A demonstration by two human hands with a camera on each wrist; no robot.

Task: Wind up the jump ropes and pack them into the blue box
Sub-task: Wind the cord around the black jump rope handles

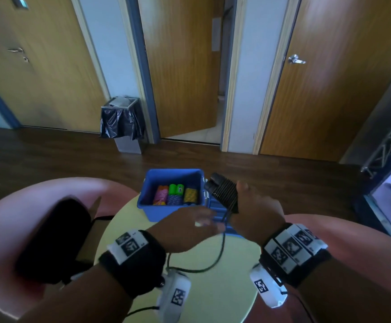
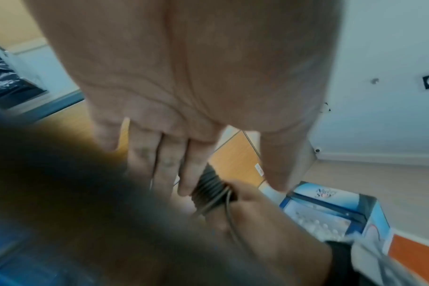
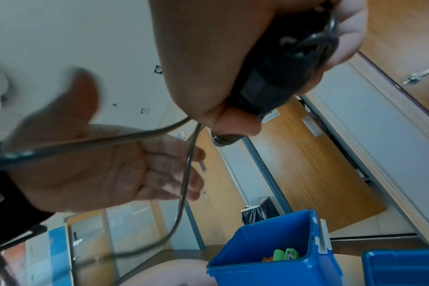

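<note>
My right hand [image 1: 255,206] grips a black jump rope [image 1: 224,191], its two handles side by side with the cord coiled round them, held up just right of the blue box [image 1: 166,209]. The box holds several wound ropes: pink, green, yellow. The right wrist view shows the handles [image 3: 269,81] in my right hand [image 3: 208,58]. A loose length of cord [image 3: 184,183] hangs from them in a loop down toward the table. My left hand [image 1: 190,227] is blurred, fingers extended beside the bundle [image 2: 208,191], and the cord runs across its palm [image 3: 98,164].
The box stands on a round yellow table [image 1: 213,294], with a blue lid [image 3: 402,267] to its right. Pink seats [image 1: 26,206] flank the table, and a black bag [image 1: 54,238] lies on the left one. A lined trash bin [image 1: 123,122] stands by the doors.
</note>
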